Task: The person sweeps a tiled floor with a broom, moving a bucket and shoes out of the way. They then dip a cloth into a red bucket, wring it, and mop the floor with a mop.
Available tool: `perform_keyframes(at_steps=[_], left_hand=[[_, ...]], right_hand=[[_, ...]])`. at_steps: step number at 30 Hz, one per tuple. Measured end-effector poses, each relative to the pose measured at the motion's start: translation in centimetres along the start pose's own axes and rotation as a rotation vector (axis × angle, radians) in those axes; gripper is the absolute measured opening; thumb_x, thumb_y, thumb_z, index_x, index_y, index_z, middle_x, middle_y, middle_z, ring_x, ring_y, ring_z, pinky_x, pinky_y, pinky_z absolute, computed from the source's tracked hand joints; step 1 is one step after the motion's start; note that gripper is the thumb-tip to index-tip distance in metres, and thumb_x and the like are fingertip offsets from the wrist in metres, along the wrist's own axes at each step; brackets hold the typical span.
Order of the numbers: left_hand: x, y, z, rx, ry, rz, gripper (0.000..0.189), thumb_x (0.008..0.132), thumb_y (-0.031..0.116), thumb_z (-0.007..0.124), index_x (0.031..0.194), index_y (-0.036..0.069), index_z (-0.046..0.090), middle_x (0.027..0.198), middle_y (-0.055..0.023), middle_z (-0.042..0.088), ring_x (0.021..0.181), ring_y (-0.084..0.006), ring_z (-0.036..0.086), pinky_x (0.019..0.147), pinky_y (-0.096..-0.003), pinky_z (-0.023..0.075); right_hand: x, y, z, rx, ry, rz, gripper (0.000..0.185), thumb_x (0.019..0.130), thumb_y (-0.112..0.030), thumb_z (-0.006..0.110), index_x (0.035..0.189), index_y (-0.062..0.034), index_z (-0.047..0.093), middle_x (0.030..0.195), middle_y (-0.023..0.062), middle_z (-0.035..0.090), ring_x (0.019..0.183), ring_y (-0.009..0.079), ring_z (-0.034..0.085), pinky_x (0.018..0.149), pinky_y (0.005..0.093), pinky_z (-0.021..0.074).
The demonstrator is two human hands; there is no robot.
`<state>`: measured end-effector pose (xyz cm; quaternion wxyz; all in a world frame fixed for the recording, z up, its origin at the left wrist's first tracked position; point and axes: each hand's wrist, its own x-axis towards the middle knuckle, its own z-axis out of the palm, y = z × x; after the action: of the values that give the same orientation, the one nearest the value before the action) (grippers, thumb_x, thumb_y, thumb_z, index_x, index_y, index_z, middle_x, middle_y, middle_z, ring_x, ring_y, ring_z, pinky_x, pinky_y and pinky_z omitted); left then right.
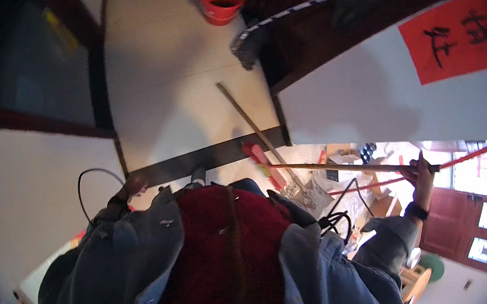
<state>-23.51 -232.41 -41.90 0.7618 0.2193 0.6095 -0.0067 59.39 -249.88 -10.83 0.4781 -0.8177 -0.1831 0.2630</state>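
My right hand (pixel 420 174), raised on the right, grips the upper end of a wooden broom handle (pixel 345 168). That handle runs left to a red-and-pink broom head (pixel 256 155) with some yellow bristles, low by a dark door sill (pixel 214 156). Crossing beneath it is a second wooden handle (pixel 248 119), leading to a grey shovel or dustpan blade (pixel 319 200) with debris on it. My left hand (pixel 136 186) hangs low at the left, near the sill's end and the wall. Its fingers look curled and blurred; whether they hold anything is unclear.
A red bucket (pixel 221 3) stands on the pale floor beyond the sill. Near it is a striped rod (pixel 288 12) against dark furniture. Cardboard boxes (pixel 386 206) and litter lie at the right. A red-handled broom (pixel 469 155) slants behind my right hand.
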Motion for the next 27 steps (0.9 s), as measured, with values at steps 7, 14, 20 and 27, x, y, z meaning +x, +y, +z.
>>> perform_keyframes(at_steps=[7,14,20,27], left_hand=[[2.5,3.8,-0.6,0.592,-0.015,0.247,0.028,0.093,0.034,0.053,0.086,0.007,0.055,0.066,-0.0039,0.05,0.057,-0.0162,0.049,0.051,-0.0334,0.0394],[-0.1,10.8,-0.6,0.564,0.246,0.152,0.029,0.092,0.034,0.056,0.088,0.006,0.057,0.072,-0.0049,0.054,0.063,-0.017,0.053,0.057,-0.0335,0.0433],[0.1,14.8,-1.0,0.549,0.292,0.15,0.03,0.091,0.035,0.059,0.091,0.005,0.06,0.076,-0.0059,0.058,0.069,-0.0177,0.057,0.062,-0.0337,0.0466],[3.3,18.4,0.5,0.566,0.089,0.273,0.031,0.09,0.035,0.062,0.094,0.004,0.062,0.082,-0.007,0.062,0.075,-0.0185,0.061,0.068,-0.0338,0.0505]], right_hand=[[6.6,16.6,4.5,0.242,0.105,0.286,0.029,0.089,-0.024,0.062,0.103,0.0011,0.056,0.084,0.0106,0.062,0.072,0.0242,0.069,0.065,0.0322,0.0608],[8.9,17.3,10.5,0.416,0.03,0.174,0.036,0.088,-0.024,0.061,0.111,0.0016,0.049,0.09,0.0115,0.06,0.066,0.0246,0.068,0.062,0.0368,0.0619],[6.7,18.5,11.9,0.045,0.208,0.298,0.039,0.08,-0.037,0.073,0.087,-0.0011,0.059,0.081,0.0088,0.06,0.062,0.0184,0.064,0.051,0.0321,0.0592],[1.1,22.1,19.2,-0.111,-0.411,0.751,0.037,0.086,-0.026,0.067,0.111,0.0009,0.058,0.081,0.012,0.064,0.075,0.0247,0.065,0.063,0.0379,0.0537]])
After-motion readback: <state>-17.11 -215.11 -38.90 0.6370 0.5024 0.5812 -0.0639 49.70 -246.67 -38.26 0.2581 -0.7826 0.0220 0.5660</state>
